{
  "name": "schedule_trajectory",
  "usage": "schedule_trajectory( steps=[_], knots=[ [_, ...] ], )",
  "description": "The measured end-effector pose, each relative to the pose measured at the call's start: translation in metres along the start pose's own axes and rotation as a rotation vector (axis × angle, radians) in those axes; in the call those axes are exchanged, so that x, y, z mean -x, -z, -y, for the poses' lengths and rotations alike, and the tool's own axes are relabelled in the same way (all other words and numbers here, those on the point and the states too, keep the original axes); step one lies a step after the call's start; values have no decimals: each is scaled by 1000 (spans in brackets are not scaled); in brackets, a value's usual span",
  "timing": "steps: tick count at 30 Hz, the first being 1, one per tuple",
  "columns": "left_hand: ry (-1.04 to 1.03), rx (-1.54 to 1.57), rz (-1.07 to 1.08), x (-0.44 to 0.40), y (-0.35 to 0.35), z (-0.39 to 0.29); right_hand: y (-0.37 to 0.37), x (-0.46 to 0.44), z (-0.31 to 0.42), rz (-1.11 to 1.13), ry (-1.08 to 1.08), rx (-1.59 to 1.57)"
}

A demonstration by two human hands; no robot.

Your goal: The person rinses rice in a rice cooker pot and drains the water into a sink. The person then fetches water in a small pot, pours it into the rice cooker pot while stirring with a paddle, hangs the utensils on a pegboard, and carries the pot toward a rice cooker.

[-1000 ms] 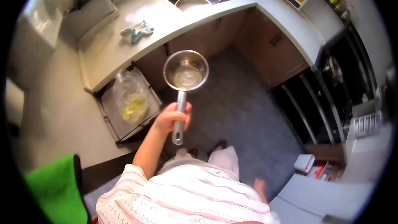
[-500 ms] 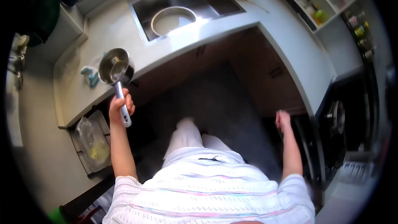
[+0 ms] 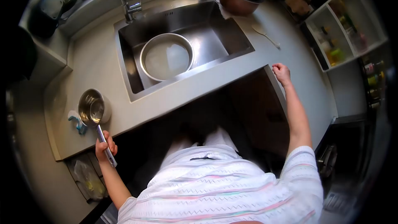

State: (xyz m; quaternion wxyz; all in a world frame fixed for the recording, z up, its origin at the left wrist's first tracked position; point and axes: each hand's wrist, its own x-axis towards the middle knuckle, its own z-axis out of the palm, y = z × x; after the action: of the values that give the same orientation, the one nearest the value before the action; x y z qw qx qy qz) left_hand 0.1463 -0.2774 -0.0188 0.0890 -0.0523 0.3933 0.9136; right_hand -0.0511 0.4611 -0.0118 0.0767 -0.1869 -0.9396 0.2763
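My left hand (image 3: 105,144) is wrapped round the handle of a small metal saucepan (image 3: 107,110), held at the left stretch of counter. The pan is tilted so its shiny inside shows; whether its underside touches the counter I cannot tell. Beside it lies a blue and white item (image 3: 77,122), too blurred to name. My right hand (image 3: 281,74) is curled into a loose fist over the counter edge right of the sink, with nothing visible in it. Nearest to it on the counter is a pale spoon-like utensil (image 3: 266,37).
A sink (image 3: 211,43) holds a round metal basin (image 3: 192,60) with cloudy liquid, under a tap (image 3: 129,10). Behind the right corner stands a brown pot (image 3: 236,2). A white shelf (image 3: 340,23) with bottles is at the right. A plastic bag (image 3: 89,180) hangs low left.
The view has moved closer to the sink. My right hand has risen from beside my body to the counter edge. My left hand still grips the saucepan, now lower left in view.
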Motion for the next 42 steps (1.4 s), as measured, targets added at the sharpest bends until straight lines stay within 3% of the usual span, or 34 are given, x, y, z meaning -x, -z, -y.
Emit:
schedule_trajectory(
  steps=[3, 4, 9, 13, 16, 19, 21, 23, 25, 27, 30, 35, 37, 42],
  knots=[
    [59, -8, -16, -5, 4, -3, -3, -55, -14, -88, 114, 260],
    [81, -14, -52, -5, 4, -6, 0, -73, -9, -18, 28, 337],
    [237, -319, -331, -2, -13, -25, -7, -158, -9, -19, 125, 640],
    [321, -739, -651, 5, -39, -44, -13, -206, -19, 78, 210, 694],
    [433, -1263, -1126, -3, -72, -62, -6, -216, -15, 198, 295, 699],
    [65, -1683, -1203, -62, -110, -60, 0, -239, -49, 218, 453, 582],
    [-161, -1247, -964, -138, -153, -29, 10, -249, -73, 249, 431, 388],
    [-51, -1261, -738, -210, -188, 6, 41, -257, -71, 331, 276, 132],
    [7, -1321, -545, -279, -231, 43, 77, -264, -26, 239, 107, -180],
    [44, -1374, -381, -338, -263, 73, 107, -283, 28, 188, 247, -232],
    [7, -1359, -114, -415, -307, 111, 112, -325, 108, 243, 529, -22],
    [64, -893, 85, -519, -374, 154, 37, -394, 194, 230, 845, 549],
    [95, -796, 117, -545, -397, 162, 6, -414, 212, 291, 819, 776],
    [153, -543, 183, -570, -415, 173, -2, -398, 226, 618, 833, 821]
  ],
)
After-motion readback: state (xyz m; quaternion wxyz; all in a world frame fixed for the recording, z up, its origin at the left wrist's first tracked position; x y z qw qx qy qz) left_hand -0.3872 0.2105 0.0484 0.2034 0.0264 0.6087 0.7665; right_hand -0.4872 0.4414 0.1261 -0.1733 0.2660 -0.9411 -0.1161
